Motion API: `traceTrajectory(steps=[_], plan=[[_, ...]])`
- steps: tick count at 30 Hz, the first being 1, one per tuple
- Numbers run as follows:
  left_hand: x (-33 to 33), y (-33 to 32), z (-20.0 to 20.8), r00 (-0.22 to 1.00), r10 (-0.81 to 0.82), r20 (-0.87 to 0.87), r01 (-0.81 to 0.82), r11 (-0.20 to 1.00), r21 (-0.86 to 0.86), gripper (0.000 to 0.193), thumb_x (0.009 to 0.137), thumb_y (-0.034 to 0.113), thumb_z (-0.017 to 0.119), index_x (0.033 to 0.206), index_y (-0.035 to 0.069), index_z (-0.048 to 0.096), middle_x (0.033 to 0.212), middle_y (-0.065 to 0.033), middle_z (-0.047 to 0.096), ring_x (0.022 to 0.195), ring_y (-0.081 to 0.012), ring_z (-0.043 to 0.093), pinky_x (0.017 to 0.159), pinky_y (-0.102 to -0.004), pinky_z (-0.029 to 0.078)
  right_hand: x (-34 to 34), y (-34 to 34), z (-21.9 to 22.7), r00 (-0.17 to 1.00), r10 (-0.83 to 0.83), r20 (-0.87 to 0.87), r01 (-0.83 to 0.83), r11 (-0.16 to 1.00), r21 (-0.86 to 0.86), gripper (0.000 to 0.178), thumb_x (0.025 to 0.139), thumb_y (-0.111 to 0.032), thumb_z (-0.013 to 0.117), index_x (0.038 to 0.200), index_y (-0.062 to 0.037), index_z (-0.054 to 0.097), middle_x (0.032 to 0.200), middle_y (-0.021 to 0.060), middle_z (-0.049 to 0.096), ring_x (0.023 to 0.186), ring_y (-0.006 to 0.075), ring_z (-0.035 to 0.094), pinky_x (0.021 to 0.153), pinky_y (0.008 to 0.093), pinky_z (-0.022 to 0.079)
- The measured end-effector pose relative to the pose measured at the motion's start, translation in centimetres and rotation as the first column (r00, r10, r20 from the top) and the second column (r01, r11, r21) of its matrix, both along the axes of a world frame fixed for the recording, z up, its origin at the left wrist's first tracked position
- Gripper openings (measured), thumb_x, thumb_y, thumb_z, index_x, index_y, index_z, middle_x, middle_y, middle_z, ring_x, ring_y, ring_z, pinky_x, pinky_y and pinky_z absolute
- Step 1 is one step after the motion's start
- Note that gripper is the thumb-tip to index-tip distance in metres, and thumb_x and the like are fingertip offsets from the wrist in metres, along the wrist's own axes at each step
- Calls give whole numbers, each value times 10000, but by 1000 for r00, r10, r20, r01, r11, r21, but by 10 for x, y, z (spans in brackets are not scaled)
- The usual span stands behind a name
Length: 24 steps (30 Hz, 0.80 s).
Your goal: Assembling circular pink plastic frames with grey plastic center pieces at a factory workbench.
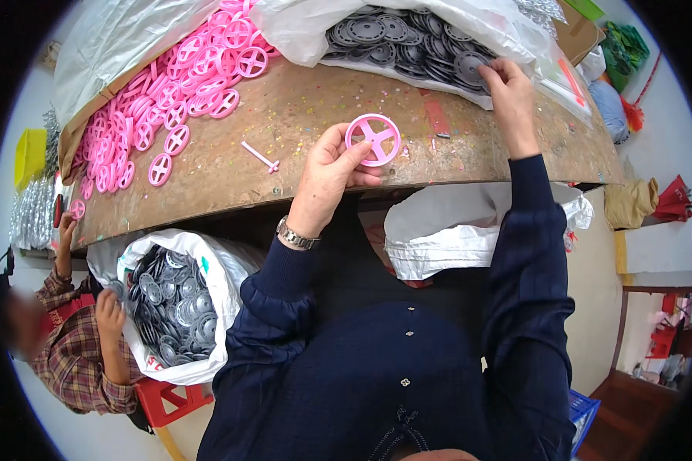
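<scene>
My left hand (332,173), with a metal watch on its wrist, pinches a pink plastic wheel ring (390,125) with spokes, held up above the table's near edge. At the far right my right hand (509,96) has its thumb and fingers closed on the edge of a grey plastic disc (469,71). That disc lies at the side of a heap of similar grey discs (392,38) spilling from a white sack. Off to the left spreads a large pile of pink rings (184,84). Between pile and left hand lies a thin pink stick (260,156).
Worn brown table (300,100) with coloured specks. Below it on the left, an open white sack (227,307) holds grey wheel pieces, beside a red stool (169,403). A co-worker in a plaid shirt (81,361) sits there, one hand at the table edge. White sacking (446,238) hangs below the table in front of me.
</scene>
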<state>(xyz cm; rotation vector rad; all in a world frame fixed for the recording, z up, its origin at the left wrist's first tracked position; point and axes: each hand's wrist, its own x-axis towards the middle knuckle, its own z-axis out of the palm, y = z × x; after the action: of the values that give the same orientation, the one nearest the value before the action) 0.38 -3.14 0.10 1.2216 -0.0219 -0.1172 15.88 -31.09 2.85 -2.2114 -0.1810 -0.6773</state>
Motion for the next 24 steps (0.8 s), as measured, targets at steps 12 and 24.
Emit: traceTrajectory(steps=[12, 24], plan=[[-5, -22, 3, 995, -72, 64, 74, 997, -31, 271, 985, 119, 593, 1222, 3, 531, 1016, -79, 660, 806, -118, 671, 665, -247, 593, -134, 70, 8, 854, 476, -209, -391, 853, 347, 114, 880, -45, 687, 925, -28, 583, 778, -30, 599, 697, 32, 534, 614, 201, 427], [-16, -25, -4, 976, -60, 209, 54, 998, 33, 272, 988, 66, 556, 1251, 1, 524, 1097, -90, 650, 867, -147, 673, 695, -271, 597, -146, 70, 4, 785, 575, -230, -458, 789, 410, 172, 915, -78, 649, 1068, -2, 632, 917, 13, 659, 802, 71, 594, 712, 227, 484]])
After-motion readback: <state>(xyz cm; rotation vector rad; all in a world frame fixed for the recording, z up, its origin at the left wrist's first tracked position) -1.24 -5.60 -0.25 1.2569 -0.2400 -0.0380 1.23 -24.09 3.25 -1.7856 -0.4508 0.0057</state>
